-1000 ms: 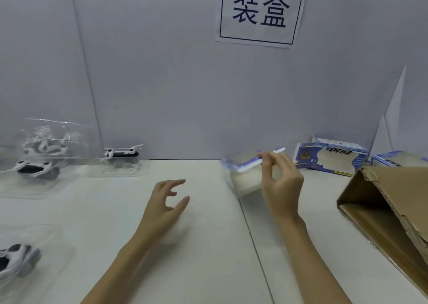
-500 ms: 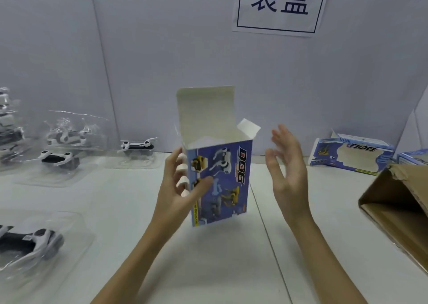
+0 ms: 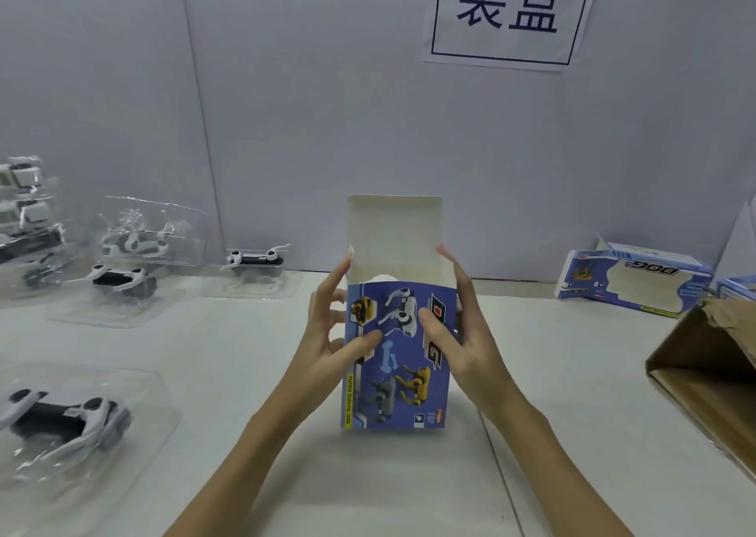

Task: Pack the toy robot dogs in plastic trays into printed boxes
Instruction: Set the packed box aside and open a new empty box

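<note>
- The printed box (image 3: 396, 356) stood upright near the middle of the table (image 3: 253, 471), its top flap raised and its mouth open, probably so a tray could drop in from above.
- The left hand (image 3: 332, 334) clasped the box's left edge, thumb on the printed front and fingers curled behind; the right hand (image 3: 458, 328) clamped the right edge the same way, likely to square it up.
- The nearest toy dog (image 3: 61, 418) lay in its clear tray (image 3: 155, 397) at the table's left edge, untouched; more trays sat along the back-left edge.
- Another box (image 3: 630, 279) lay flat towards the back-right corner.
- The box's inside, its base and the fingers behind it were hidden; the brown carton (image 3: 703, 373) was cut off at the right.
</note>
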